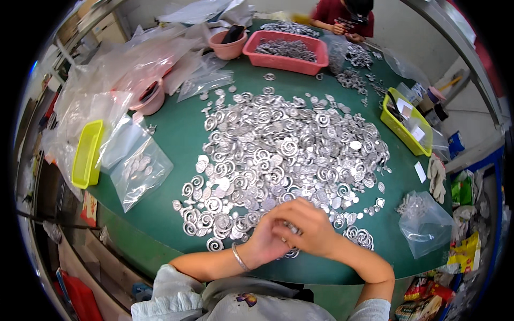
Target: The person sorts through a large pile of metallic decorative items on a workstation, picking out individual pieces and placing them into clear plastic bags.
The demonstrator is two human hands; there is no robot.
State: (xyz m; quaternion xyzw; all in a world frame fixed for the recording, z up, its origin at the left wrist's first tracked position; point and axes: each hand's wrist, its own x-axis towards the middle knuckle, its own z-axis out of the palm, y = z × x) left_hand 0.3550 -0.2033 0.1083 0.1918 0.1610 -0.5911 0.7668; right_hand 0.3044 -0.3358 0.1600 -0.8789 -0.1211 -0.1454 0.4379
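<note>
My left hand [269, 242], with a silver bangle [240, 258] at its wrist, is curled at the near edge of a wide heap of silver metal pieces [300, 139]. Arched over it and touching its fingers is my right hand [309, 227]. Small silver metal pieces [291, 228] show in the gap between the two closed hands; their exact shape is hidden by the fingers. Spirals, flat discs and ovals make up the heap, which spreads over the green table [184, 142]. Some spiral pieces [358, 236] lie just right of my hands.
A pink tray [316, 63] of metal parts stands at the back, beside a pink bowl [227, 50]. Yellow baskets [85, 155] flank the table. Clear plastic bags [140, 171] lie left; another bag [425, 227] lies right, near gloves [437, 179]. A person [348, 18] works opposite.
</note>
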